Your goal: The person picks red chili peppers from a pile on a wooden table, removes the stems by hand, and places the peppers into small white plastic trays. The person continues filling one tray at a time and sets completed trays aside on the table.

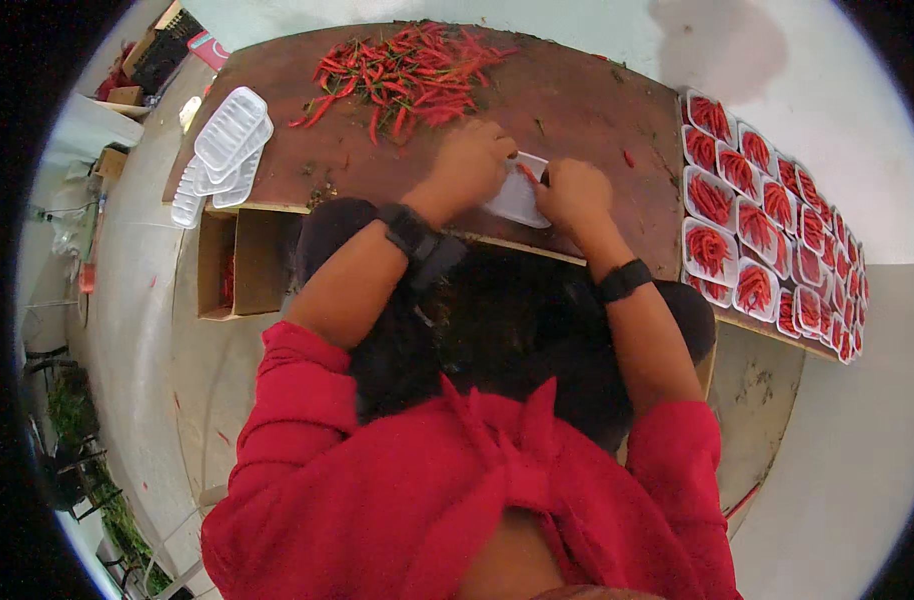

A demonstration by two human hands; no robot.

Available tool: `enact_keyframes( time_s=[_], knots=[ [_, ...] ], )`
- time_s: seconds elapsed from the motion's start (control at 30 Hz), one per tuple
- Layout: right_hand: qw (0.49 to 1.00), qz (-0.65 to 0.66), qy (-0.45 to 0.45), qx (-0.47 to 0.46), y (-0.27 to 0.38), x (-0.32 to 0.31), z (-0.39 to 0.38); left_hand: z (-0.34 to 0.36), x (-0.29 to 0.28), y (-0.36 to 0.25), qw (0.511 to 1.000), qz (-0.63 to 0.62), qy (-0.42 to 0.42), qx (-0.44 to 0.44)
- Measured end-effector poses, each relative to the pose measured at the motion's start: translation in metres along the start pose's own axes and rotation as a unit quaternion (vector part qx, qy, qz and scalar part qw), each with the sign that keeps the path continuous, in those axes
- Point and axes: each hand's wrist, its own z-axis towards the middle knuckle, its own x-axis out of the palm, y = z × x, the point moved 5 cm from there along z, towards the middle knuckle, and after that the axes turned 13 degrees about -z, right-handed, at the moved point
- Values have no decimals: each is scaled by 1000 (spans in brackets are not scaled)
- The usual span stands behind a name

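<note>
A small white foam tray (517, 197) lies on the brown wooden table (597, 110) near its front edge. My left hand (474, 162) rests on the tray's left side with its fingers curled over the rim. My right hand (572, 192) is at the tray's right side, pinching a red chili (529, 173) over it. A loose pile of red chilies (407, 75) lies at the far side of the table, beyond both hands. Both wrists wear black bands.
Several filled white trays of chilies (767, 220) stand in rows along the table's right end. A stack of empty clear trays (222, 150) sits at the left corner. An open cardboard box (239, 262) stands on the floor under the left edge.
</note>
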Motion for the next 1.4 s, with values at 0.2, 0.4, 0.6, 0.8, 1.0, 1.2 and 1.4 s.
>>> enact_keyframes(
  time_s=[0.2,0.4,0.6,0.8,1.0,1.2,1.4],
  knots=[
    [1000,6,13,5,-2,4,4,3,-5,5,999,-24,-9,20],
    [999,28,-15,7,-2,1,7,13,-52,51,994,66,-42,-73],
    [998,52,-28,-3,-5,-4,11,10,-57,74,980,147,-22,-133],
    [996,69,-61,-14,-6,-3,13,6,-52,73,981,159,-68,-86],
    [994,97,-55,-7,-11,-9,7,6,-44,89,973,119,-32,-195],
    [992,102,-72,-11,-12,-20,-2,3,-40,88,972,87,47,-213],
    [985,164,-44,-36,-11,-15,0,9,-59,52,968,-172,-42,-177]
  ],
)
